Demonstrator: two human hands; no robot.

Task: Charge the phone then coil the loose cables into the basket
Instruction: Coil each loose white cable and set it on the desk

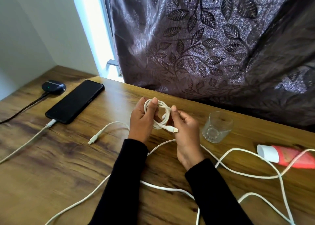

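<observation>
A clear glass [217, 127] stands upright on the brown wooden table [59, 165]. Near it, at the right edge, lies a red tube [288, 156] with a white cap (it is on its side). A small dark case [53, 87] with a tiny green light sits far left. A purple leafy curtain [204, 37] hangs behind.

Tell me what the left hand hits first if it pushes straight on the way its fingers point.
Probably the curtain: the left hand points up-frame over bare table; depth is unclear.
</observation>
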